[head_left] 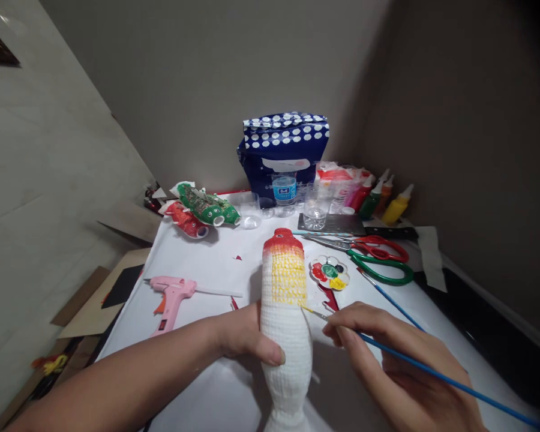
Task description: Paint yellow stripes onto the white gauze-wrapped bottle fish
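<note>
Holding the model fish (287, 354) in the left hand (252, 339): thumb pressed on the white lower body, remaining fingers hidden behind it. Fish is at centre, above the white table (220, 264), red head end pointing away from the person, yellow dabs below the red. Right hand (400, 360) closed in a pinch round a blue brush (432, 369); yellow bristles at the fish's right edge, by the lower border of the dabs. Paint palette (326, 260) near, right of fish; green-handled scissors (380, 276) farther right. Pink glue gun (173, 292) lies left.
</note>
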Demonstrator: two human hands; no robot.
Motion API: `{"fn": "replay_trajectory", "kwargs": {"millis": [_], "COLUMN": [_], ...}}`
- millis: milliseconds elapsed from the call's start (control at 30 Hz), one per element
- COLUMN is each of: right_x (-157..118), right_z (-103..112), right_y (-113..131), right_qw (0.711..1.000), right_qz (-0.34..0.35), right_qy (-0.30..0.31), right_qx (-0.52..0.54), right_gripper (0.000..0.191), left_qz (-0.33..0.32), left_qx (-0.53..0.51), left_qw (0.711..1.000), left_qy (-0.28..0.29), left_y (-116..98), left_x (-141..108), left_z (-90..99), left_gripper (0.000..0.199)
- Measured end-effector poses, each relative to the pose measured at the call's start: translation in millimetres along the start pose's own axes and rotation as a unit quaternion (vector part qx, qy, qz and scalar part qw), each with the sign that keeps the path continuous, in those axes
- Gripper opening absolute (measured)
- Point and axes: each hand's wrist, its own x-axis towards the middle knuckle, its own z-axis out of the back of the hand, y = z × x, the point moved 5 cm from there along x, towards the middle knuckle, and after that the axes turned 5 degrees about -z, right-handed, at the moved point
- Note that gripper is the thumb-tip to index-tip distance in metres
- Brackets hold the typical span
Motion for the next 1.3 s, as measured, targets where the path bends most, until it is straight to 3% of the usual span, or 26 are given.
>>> {"fn": "replay_trajectory", "kwargs": {"millis": [200, 367, 500, 667, 900, 1167, 1300], "right_x": [14.6, 34.6, 33.8, 29.1, 30.1, 28.6, 30.7], "right_z": [33.7, 28.7, 14.4, 6.0, 4.5, 3.1, 12.5], "right_y": [-31.2, -85.5, -107.1, -106.7, -98.1, -104.7, -88.8], "right_qw": [0.991, 0.984, 0.987, 0.984, 0.985, 0.985, 0.989], "right_qz": [-0.062, -0.151, -0.145, -0.132, -0.106, -0.119, -0.126], "right_qy": [-0.084, -0.014, 0.029, 0.073, 0.074, 0.066, 0.017], "right_qx": [-0.085, -0.097, -0.066, -0.092, -0.112, -0.108, -0.081], "right_gripper": [0.014, 0.021, 0.02, 0.02, 0.021, 0.019, 0.019], "left_qz": [0.013, 0.007, 0.009, -0.002, 0.007, 0.009, 0.004], "left_qx": [0.002, -0.007, -0.001, -0.007, -0.013, -0.029, -0.025], "left_qw": [1.0, 1.0, 1.0, 1.0, 1.0, 0.999, 0.999], "left_qy": [0.007, 0.009, 0.011, 0.0, -0.012, -0.019, -0.02], "left_y": [1.3, -2.5, -2.4, -1.6, 1.2, -0.5, 0.1], "left_x": [-2.4, -0.1, 0.9, 0.3, -0.1, -0.6, -0.3], "left_z": [3.8, 1.6, 0.5, 1.3, 2.6, 0.7, 0.4], "left_gripper": [0.06, 0.059, 0.059, 0.062, 0.06, 0.062, 0.06]}}
